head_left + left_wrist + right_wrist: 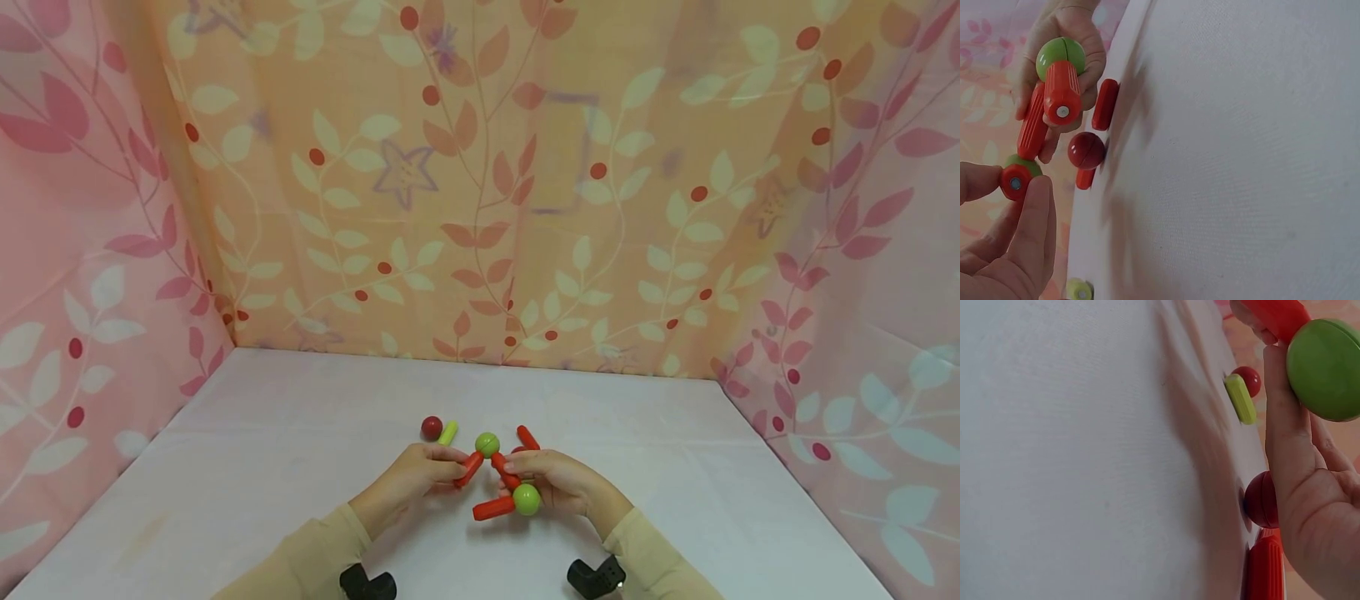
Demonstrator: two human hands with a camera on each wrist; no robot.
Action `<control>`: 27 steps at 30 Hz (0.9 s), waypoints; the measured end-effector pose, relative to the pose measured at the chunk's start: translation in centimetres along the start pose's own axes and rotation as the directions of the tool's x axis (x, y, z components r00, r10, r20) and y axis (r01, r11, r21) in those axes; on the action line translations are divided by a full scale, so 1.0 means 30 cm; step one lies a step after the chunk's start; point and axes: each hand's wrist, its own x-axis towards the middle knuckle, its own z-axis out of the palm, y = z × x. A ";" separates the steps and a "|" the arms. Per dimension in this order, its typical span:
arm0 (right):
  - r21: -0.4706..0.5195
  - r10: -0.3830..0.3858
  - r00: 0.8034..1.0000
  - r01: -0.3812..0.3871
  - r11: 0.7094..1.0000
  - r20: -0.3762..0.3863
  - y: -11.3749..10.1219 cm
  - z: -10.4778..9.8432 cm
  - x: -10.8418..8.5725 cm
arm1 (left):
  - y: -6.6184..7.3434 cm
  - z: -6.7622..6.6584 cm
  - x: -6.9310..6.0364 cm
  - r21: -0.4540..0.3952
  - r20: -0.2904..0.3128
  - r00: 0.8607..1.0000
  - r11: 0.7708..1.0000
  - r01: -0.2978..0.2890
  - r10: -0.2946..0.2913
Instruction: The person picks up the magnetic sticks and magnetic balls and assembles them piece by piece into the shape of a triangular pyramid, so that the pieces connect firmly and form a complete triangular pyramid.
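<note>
Three red rods and two green balls are joined in a zigzag above the white table. My left hand (pixel 416 477) pinches one red rod (pixel 470 469) between thumb and fingers; its round metal end faces the left wrist camera. That rod meets the far green ball (pixel 487 444). A second red rod (pixel 506 472) runs from there to the near green ball (pixel 527 500), and my right hand (pixel 566 483) holds this middle rod near that ball. The third red rod (pixel 493 509) sticks out leftward from the near ball, its tip free.
On the table (pixel 300 433), a dark red ball (pixel 431 428) and a yellow-green rod (pixel 447 433) lie beyond my left hand. Behind my right hand are another dark red ball (pixel 1086 150) and red rods (pixel 1105 104). Patterned cloth walls (pixel 480 208) enclose the back and sides.
</note>
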 end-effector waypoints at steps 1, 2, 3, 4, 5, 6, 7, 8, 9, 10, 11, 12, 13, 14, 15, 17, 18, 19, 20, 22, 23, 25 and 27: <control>0.008 0.001 1.000 -0.001 1.000 0.005 0.001 0.000 0.000 | -0.001 0.000 0.000 0.002 0.003 1.000 1.000 -0.001 0.001; 0.015 0.002 1.000 -0.002 1.000 0.012 0.001 0.000 -0.001 | -0.001 0.000 0.000 0.005 0.005 1.000 1.000 0.000 0.000; 0.024 0.002 1.000 -0.002 1.000 0.021 0.003 -0.001 -0.001 | -0.001 0.000 0.000 0.007 0.008 1.000 1.000 0.000 0.000; 0.032 0.001 1.000 -0.002 0.999 0.028 0.004 -0.001 -0.002 | 0.000 0.000 -0.002 0.010 0.009 1.000 1.000 0.003 -0.003; 0.040 0.001 0.999 -0.002 0.999 0.034 0.005 -0.001 -0.002 | 0.001 0.000 -0.001 0.013 0.010 1.000 1.000 0.005 -0.006; 0.046 0.002 0.999 -0.004 0.999 0.040 0.005 -0.001 -0.003 | 0.002 0.000 -0.002 0.016 0.013 1.000 1.000 0.008 -0.008; 0.052 0.002 0.999 -0.004 0.999 0.042 0.006 -0.002 -0.003 | 0.003 0.000 -0.003 0.017 0.015 1.000 1.000 0.011 -0.011; 0.056 0.004 0.999 -0.006 0.998 0.041 0.007 -0.003 -0.003 | 0.005 0.000 -0.004 0.019 0.017 1.000 1.000 0.014 -0.015; 0.060 0.003 0.999 -0.006 0.998 0.039 0.008 -0.003 -0.003 | 0.006 -0.001 -0.005 0.018 0.017 1.000 1.000 0.016 -0.016; 0.063 0.004 0.999 -0.006 0.998 0.036 0.008 -0.003 -0.003 | 0.008 -0.001 -0.006 0.019 0.018 1.000 1.000 0.018 -0.018; 0.067 0.004 0.999 -0.006 0.998 0.035 0.009 -0.003 -0.003 | 0.009 -0.001 -0.007 0.017 0.018 1.000 1.000 0.017 -0.018; 0.072 0.004 0.999 -0.007 0.997 0.035 0.009 -0.004 -0.003 | 0.008 -0.001 -0.007 0.015 0.019 1.000 1.000 0.014 -0.014; 0.077 0.005 0.999 -0.008 0.997 0.036 0.010 -0.005 -0.001 | 0.008 0.000 -0.008 0.014 0.019 1.000 1.000 0.015 -0.015; 0.083 0.005 0.999 -0.008 0.996 0.041 0.011 -0.006 -0.001 | 0.008 0.000 -0.007 0.014 0.018 1.000 1.000 0.012 -0.012; 0.089 0.003 0.999 -0.007 0.996 0.046 0.012 -0.006 0.000 | 0.007 0.001 -0.007 0.012 0.017 1.000 1.000 0.009 -0.009; 0.104 0.004 0.998 -0.010 0.995 0.057 0.014 -0.008 0.001 | 0.005 0.003 -0.005 0.009 0.017 1.000 1.000 0.004 -0.004; 0.108 0.005 0.998 -0.012 0.994 0.059 0.014 -0.009 0.002 | 0.005 0.004 -0.003 0.008 0.017 1.000 1.000 0.003 -0.003; 0.112 0.004 0.998 -0.011 0.994 0.058 0.015 -0.009 0.002 | 0.006 0.004 -0.003 0.006 0.016 1.000 1.000 0.004 -0.004; 0.114 0.004 0.998 -0.010 0.993 0.057 0.015 -0.010 0.001 | 0.006 0.005 -0.002 0.005 0.014 1.000 1.000 0.004 -0.004; 0.113 0.005 0.999 -0.011 0.993 0.053 0.015 -0.011 0.002 | 0.006 0.004 -0.002 0.005 0.016 1.000 1.000 0.008 -0.008; 0.109 0.002 0.999 -0.008 0.994 0.052 0.016 -0.012 0.003 | 0.007 0.003 -0.002 0.008 0.017 1.000 1.000 0.008 -0.008; 0.113 0.002 0.998 -0.009 0.994 0.058 0.017 -0.012 0.004 | 0.008 -0.001 -0.001 0.017 0.014 1.000 1.000 0.013 -0.013; 0.116 0.000 0.997 -0.009 0.993 0.074 0.020 -0.013 0.007 | 0.007 -0.005 -0.001 0.027 0.011 1.000 1.000 0.015 -0.015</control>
